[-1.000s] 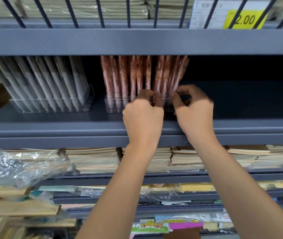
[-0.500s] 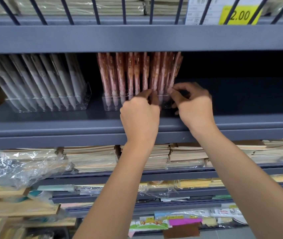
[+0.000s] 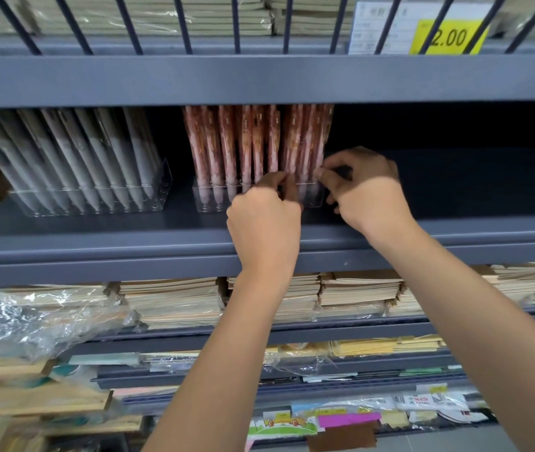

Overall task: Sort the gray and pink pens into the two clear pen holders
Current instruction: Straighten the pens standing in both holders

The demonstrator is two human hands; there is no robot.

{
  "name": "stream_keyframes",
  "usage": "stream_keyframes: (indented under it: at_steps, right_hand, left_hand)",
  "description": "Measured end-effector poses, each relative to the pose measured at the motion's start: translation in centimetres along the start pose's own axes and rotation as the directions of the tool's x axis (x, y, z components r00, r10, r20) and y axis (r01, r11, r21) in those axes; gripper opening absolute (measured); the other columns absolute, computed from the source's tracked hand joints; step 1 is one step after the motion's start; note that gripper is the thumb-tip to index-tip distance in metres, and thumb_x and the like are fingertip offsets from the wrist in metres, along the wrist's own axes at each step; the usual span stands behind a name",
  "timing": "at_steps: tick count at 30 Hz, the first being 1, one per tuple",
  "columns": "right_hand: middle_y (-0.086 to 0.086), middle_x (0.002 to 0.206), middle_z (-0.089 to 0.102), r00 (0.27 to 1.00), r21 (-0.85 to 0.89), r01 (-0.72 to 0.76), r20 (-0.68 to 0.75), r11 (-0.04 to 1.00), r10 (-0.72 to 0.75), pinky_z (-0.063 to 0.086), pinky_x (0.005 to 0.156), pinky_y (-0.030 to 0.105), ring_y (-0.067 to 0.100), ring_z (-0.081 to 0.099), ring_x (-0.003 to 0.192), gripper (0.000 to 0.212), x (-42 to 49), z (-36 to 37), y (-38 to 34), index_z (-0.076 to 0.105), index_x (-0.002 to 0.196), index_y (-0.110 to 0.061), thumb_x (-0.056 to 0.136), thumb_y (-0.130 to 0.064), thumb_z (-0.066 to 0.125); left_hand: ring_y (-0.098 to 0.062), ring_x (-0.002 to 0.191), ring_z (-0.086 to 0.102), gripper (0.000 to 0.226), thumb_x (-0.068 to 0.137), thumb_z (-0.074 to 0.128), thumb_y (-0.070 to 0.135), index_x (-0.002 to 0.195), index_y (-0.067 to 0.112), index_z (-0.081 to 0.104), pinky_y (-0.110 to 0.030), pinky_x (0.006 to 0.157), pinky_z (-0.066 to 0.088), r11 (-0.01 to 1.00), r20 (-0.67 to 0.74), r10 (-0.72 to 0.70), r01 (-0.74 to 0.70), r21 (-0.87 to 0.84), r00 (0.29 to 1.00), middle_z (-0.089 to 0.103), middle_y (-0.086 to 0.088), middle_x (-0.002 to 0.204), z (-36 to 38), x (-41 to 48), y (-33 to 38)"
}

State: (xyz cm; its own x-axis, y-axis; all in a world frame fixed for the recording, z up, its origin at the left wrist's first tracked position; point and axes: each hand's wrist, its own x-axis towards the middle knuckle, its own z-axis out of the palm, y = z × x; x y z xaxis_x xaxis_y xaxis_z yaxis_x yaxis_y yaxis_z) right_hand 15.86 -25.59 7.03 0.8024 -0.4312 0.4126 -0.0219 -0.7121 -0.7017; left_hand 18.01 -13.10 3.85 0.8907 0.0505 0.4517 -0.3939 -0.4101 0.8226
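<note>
**Colours look sorted; both hands at the pink row**

The gray shelf [image 3: 259,236] carries both clear holders side by side, with a gap between them. The left holder [image 3: 90,205] is full of gray pens [image 3: 73,151], all leaning the same way, with no pink among them. The right holder [image 3: 214,202] stands the pink pens [image 3: 246,141] upright in a tight row, and no gray shows there. No loose pens lie on the shelf, so the sorting appears done and only straightening seems left.

The left hand [image 3: 264,220] has its grip closed to a thumb-and-finger pinch low on one of the pink pens, at the holder's front rim. The right hand [image 3: 367,194] pinches likewise at the row's right end, seemingly on the last pen, though it may be touching the holder's corner too.
</note>
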Motion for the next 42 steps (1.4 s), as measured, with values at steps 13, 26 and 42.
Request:
stream_keyframes:
  at_steps: [13,26,42]
  right_hand:
    - [-0.005,0.093,0.066,0.997,0.015,0.064,-0.033,0.998,-0.063,0.058,0.074,0.045,0.021,0.066,0.075,0.010,-0.5,-0.1,0.7,0.071,0.095,-0.020,0.090,-0.027,0.069]
    - [-0.005,0.085,0.069,0.999,0.059,0.000,-0.050,0.998,0.003,0.058,0.075,0.046,0.023,0.068,0.074,0.011,-1.0,0.3,0.7,0.068,0.092,-0.021,0.089,-0.031,0.068]
    - [0.000,0.089,0.070,0.989,0.141,0.080,-0.132,0.987,-0.061,0.056,0.075,0.046,0.021,0.067,0.073,0.016,-2.3,0.9,1.2,0.068,0.100,-0.011,0.091,-0.024,0.068]
  left_hand:
    - [-0.031,0.076,0.068,0.022,0.094,0.056,0.033,0.093,0.022,0.075,-0.043,0.071,0.055,0.995,-0.005,0.022,-0.022,0.099,1.000,0.074,-0.007,0.072,0.1,0.0,0.3]
    - [-0.030,0.077,0.070,0.020,0.091,0.061,0.037,0.095,0.024,0.075,-0.044,0.073,0.057,1.000,-0.063,-0.018,0.018,-0.007,0.998,0.074,-0.008,0.070,0.0,-0.2,0.5]
    - [-0.031,0.075,0.068,0.026,0.094,0.048,0.033,0.088,0.019,0.068,-0.042,0.069,0.054,0.996,0.021,0.062,-0.064,0.060,0.998,0.073,-0.007,0.070,0.0,0.0,0.5]
